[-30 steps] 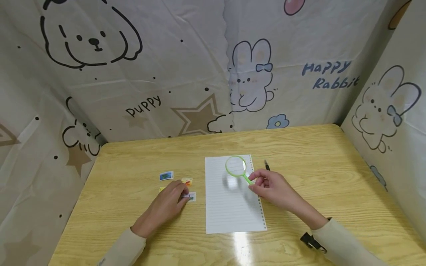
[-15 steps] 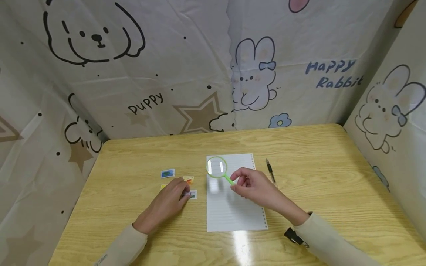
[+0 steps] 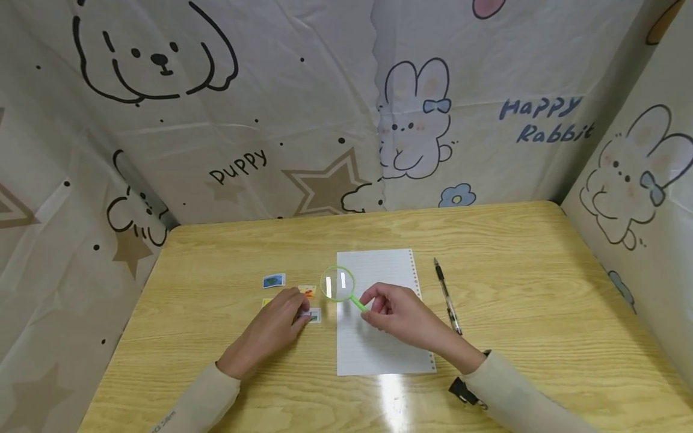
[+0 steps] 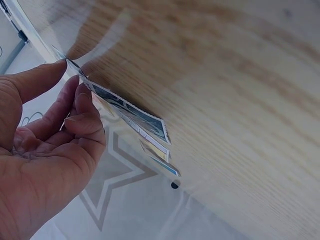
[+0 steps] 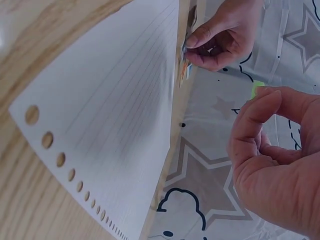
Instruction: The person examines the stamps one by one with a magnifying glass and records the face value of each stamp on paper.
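Observation:
In the head view my right hand (image 3: pixel 395 313) pinches the handle of a green-rimmed magnifying glass (image 3: pixel 358 302) between thumb and fingertips. Its lens hovers over the left edge of a lined sheet of paper (image 3: pixel 379 358); only the handle's end (image 5: pixel 257 87) shows in the right wrist view. My left hand (image 3: pixel 276 322) is low over the table, thumb and fingertips pinching a small stamp (image 3: pixel 314 316) by its edges. Other stamps lie around it: a blue one (image 3: pixel 274 281), an orange-yellow one (image 3: pixel 307 291), and a yellow one mostly hidden by the hand. The left wrist view shows a dark stamp (image 4: pixel 130 107) beside the fingertips.
A black-gripped pen (image 3: pixel 446 294) lies right of the paper, past its punched edge. The wooden table (image 3: pixel 509 258) meets a cartoon-printed cloth (image 3: pixel 243 132) at the back and sides. A black clip (image 3: pixel 462 391) hangs by the right sleeve.
My right hand has carried the magnifying glass left across the paper toward the stamps, uncovering the pen. The left hand has stayed in place at the stamp.

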The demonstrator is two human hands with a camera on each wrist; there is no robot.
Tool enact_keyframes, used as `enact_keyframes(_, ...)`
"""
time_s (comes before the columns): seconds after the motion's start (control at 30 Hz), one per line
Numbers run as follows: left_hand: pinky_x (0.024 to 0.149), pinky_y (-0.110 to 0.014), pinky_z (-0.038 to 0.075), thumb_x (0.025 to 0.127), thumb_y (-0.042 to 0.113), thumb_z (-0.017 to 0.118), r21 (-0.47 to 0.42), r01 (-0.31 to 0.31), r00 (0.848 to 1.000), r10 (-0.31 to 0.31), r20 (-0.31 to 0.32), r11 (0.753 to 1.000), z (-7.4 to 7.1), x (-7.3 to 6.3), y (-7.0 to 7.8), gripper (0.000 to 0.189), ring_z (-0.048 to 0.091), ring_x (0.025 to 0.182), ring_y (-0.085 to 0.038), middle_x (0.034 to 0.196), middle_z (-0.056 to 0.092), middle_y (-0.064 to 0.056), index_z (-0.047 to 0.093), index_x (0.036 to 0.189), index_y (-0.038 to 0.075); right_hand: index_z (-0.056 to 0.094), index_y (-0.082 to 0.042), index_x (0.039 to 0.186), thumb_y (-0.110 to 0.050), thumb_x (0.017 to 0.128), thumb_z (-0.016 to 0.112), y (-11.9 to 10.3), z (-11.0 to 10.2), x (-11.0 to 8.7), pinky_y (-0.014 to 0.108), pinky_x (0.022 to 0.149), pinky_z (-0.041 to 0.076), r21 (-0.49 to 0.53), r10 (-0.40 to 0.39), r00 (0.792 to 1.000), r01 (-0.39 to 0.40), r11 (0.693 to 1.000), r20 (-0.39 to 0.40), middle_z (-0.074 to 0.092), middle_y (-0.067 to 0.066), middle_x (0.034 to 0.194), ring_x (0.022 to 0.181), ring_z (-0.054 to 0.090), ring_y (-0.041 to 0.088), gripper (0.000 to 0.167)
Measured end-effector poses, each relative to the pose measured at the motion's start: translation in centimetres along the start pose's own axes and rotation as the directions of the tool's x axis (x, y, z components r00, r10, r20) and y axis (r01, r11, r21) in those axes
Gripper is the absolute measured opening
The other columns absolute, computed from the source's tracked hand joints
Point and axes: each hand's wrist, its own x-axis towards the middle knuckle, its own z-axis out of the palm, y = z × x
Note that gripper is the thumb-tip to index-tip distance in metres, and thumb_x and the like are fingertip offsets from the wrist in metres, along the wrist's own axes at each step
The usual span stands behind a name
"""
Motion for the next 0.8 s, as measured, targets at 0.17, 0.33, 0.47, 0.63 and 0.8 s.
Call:
enact_keyframes(0.17, 0.073, -0.032, 0.050, 0.096, 0.001, 0.083, 0.000, -0.014, 1.000, 0.014, -0.004, 1.000, 0.0, 0.0, -0.1, 0.014, 0.050, 0.084, -0.016, 0.088, 0.055, -0.001, 0.070, 0.094, 0.001, 0.072, -0.005, 0.112, -0.011, 0.101, 0.077, 0.3, 0.7, 0.3, 0.025, 0.059, 0.044, -0.005, -0.010, 1.000, 0.010, 1.000, 0.015, 0.063, 0.000, 0.085, 0.069, 0.054, 0.013, 0.013)
enact_keyframes(0.33, 0.073, -0.031, 0.049, 0.097, 0.001, 0.082, -0.009, -0.015, 1.000, 0.015, -0.004, 1.000, 0.1, 0.0, -0.2, 0.013, 0.049, 0.084, -0.015, 0.088, 0.055, -0.001, 0.070, 0.094, 0.002, 0.072, -0.007, 0.110, -0.010, 0.100, 0.078, 0.6, 1.6, 0.6, 0.025, 0.060, 0.044, -0.024, -0.018, 0.999, 0.018, 1.000, 0.035, 0.063, -0.002, 0.083, 0.069, 0.055, 0.012, 0.011)
enact_keyframes(0.47, 0.073, -0.031, 0.049, 0.097, 0.001, 0.082, -0.008, -0.017, 1.000, 0.017, -0.006, 1.000, 0.1, 0.0, -0.2, 0.015, 0.049, 0.084, -0.015, 0.088, 0.054, 0.000, 0.069, 0.092, 0.003, 0.073, -0.007, 0.108, -0.007, 0.098, 0.079, 0.8, 2.2, 0.6, 0.025, 0.062, 0.045, -0.044, -0.038, 0.998, 0.040, 0.998, 0.044, 0.062, -0.004, 0.081, 0.069, 0.055, 0.010, 0.012)
enact_keyframes(0.63, 0.073, -0.032, 0.048, 0.097, -0.001, 0.081, 0.000, -0.022, 1.000, 0.022, 0.000, 1.000, 0.1, 0.0, -0.2, 0.015, 0.048, 0.086, -0.016, 0.088, 0.052, 0.001, 0.067, 0.093, 0.002, 0.073, -0.006, 0.107, -0.004, 0.096, 0.079, 0.9, 2.8, 0.7, 0.025, 0.062, 0.046, -0.056, -0.050, 0.997, 0.053, 0.997, 0.056, 0.062, -0.005, 0.080, 0.069, 0.056, 0.008, 0.013)
enact_keyframes(0.8, 0.071, -0.032, 0.044, 0.096, -0.004, 0.079, 0.010, -0.032, 0.999, 0.032, -0.002, 0.999, 0.1, -0.1, -0.3, 0.017, 0.045, 0.085, -0.016, 0.086, 0.046, 0.002, 0.064, 0.092, 0.003, 0.074, -0.007, 0.108, -0.003, 0.096, 0.078, 0.9, 3.3, 0.6, 0.026, 0.064, 0.047, -0.069, -0.036, 0.996, 0.041, 0.997, 0.081, 0.062, -0.006, 0.081, 0.070, 0.057, 0.008, 0.013)
